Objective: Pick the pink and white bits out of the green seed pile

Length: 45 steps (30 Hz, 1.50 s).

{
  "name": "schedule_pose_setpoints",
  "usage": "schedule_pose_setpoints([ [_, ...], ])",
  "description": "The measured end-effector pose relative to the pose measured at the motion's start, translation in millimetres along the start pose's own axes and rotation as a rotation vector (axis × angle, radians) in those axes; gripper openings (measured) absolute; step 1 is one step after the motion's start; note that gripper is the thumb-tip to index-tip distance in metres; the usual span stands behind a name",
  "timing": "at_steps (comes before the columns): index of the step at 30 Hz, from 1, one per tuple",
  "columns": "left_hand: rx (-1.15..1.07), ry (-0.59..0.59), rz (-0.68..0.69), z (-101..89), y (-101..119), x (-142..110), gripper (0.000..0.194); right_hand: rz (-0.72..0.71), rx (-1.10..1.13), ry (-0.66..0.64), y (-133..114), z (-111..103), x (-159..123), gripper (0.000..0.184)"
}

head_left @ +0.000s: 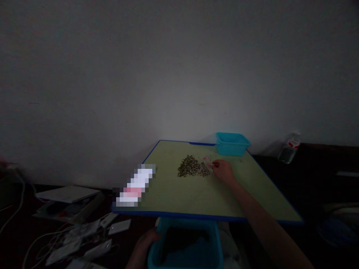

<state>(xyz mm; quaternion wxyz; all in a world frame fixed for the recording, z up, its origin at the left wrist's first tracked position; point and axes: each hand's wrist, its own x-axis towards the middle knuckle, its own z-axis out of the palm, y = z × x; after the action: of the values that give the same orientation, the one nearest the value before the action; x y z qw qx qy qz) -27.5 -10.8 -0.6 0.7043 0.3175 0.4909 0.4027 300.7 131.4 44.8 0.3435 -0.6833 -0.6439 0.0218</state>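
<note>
While the right hand (pixel 223 170) is pinching plastic (pixel 207 160) at three o'clock of the pile (pixel 188 166), the left hand (pixel 146 240) gripping the lower bin (pixel 186 223) at nine, rushed sweeping is risking scatter.

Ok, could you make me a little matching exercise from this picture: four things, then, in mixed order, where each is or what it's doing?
Things
1. Right hand
2. Left hand
3. Heap of small dark bits
4. Bottle with a red-and-white label

Places and states
A. Beyond the right edge of the table
B. Pinching a see-through item with pinkish marks
C. At the left side of the lower blue tub
D. Spread loosely on the tabletop

Pairs: 1-B, 2-C, 3-D, 4-A
</note>
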Motion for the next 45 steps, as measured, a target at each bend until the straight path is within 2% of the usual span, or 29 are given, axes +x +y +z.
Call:
schedule_pose_setpoints([
  [5,-0.052,0.044,0.007,1.5,0,-3,0.005,0.004,0.031,-0.040,2,1,-2,0.023],
  [16,-0.147,0.037,0.005,6.3,-2,-4,0.010,-0.057,0.136,-0.091,1,2,-5,0.022],
  [30,-0.113,0.045,-0.039,7.3,-3,-1,0.008,-0.159,0.211,-0.105,-5,2,-9,0.023],
  [45,-0.101,0.040,-0.016,8.9,-6,0,0.009,-0.234,0.207,-0.100,-15,-3,-15,0.025],
])
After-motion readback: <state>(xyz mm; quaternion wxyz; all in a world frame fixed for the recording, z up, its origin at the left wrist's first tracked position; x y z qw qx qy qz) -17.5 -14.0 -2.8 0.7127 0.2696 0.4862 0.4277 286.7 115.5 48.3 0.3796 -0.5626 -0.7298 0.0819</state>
